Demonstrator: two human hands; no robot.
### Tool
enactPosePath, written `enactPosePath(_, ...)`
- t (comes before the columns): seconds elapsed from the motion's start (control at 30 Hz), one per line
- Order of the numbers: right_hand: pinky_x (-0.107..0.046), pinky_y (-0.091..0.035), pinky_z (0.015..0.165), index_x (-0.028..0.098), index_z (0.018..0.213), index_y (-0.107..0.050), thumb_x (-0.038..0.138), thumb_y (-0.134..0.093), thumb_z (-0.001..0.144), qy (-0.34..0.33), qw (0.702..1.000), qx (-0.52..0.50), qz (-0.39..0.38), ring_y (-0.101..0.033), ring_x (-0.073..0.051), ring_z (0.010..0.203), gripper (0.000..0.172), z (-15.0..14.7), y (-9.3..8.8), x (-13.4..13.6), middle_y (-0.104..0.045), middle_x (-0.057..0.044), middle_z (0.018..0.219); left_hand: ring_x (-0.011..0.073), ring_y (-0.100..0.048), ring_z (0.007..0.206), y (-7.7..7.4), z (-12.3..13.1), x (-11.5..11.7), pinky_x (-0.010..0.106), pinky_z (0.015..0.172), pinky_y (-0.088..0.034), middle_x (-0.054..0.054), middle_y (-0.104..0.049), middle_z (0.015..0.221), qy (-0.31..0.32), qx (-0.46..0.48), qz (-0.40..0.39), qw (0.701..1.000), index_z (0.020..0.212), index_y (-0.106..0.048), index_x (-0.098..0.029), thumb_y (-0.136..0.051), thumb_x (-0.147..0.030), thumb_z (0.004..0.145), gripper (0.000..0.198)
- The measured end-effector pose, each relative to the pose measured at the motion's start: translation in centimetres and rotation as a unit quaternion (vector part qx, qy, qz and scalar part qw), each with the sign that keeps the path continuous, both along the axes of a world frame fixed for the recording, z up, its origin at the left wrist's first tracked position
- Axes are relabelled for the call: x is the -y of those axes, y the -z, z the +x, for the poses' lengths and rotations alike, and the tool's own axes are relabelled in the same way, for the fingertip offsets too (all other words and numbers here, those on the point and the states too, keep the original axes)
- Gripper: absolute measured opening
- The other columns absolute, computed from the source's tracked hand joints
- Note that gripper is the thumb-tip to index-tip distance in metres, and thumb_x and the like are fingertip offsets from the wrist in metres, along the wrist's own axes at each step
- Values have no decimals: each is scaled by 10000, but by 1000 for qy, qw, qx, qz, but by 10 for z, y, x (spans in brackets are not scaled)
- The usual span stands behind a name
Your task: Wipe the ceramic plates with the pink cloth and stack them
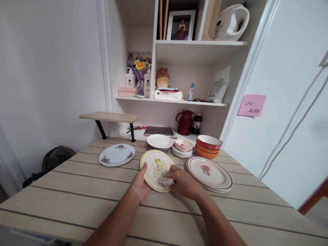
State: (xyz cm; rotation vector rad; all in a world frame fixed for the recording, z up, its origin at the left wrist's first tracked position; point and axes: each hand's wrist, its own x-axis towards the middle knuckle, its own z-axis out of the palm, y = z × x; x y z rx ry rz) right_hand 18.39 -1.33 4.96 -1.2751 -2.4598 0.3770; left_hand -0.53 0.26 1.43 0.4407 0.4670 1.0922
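Reaching forward over the slatted table [77, 191], both forearms come in from the bottom edge and meet at the yellow-rimmed plate [155, 164]. The plate lies flat near the table's middle, just in front of the stacked crockery. The left hand [139, 186] cups the plate's near-left rim, with the thumb laid up over the edge and the other fingers tucked beneath it. The right hand [184, 182] rests palm down at the plate's near-right side, its fingers curled together and bunched on a small pale cloth [165, 181] that is pressed to the plate's face.

The cloth is crumpled and half covered by the knuckles, so it may be a tissue rather than fabric. The right fingertips are hidden under the hand. The greenish and yellow marks on the plate are too blurred to tell pattern from residue.

On the right, the plate's rim sits just beside a stack of large red-flowered plates [212, 176]. Close behind it are a stack of white plates [159, 140] and a small red-patterned dish [183, 144] on another stack, with red and orange bowls [208, 145] further right. A floral plate [117, 154] lies to the left with a strip of tabletop between. The widest open stretch of table is on the near side, around the forearms.
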Motion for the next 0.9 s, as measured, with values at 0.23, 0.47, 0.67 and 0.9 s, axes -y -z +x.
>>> enactPosePath(0.23,-244,-395,763,307,1171,-659,191,-594,815,97,990,-74,74,-574,-180,916,380,-24,8,-14,-572,-43,1076,281,-586,1192,-1,2,1,398,1069,-382,165,-689,1187,72,-50,24,996,1328,-538,-85,-499,-525,875,632)
enactPosePath(0.47,-255,-364,708,294,1163,-657,247,-594,832,224,974,-13,32,-582,-187,882,340,12,9,-31,-576,-56,1070,271,-543,1250,-3,3,4,382,1109,-330,174,-656,1246,65,-32,37,997,1383,-478,-84,-491,-533,873,679)
enactPosePath(0.67,-241,-377,786,291,1086,-684,132,-625,712,53,998,26,-23,-578,-175,919,411,12,1,-6,-589,-29,1048,283,-531,1261,1,0,0,425,1110,-325,177,-626,1289,74,-16,47,996,1411,-441,-99,-439,-573,881,710)
enactPosePath(0.9,-238,-399,815,303,1191,-655,128,-595,776,31,994,-96,41,-568,-168,927,454,-22,4,-8,-577,-33,1036,290,-522,1268,-1,1,3,434,1106,-323,170,-628,1290,113,-49,83,989,1395,-470,-127,-410,-656,844,766)
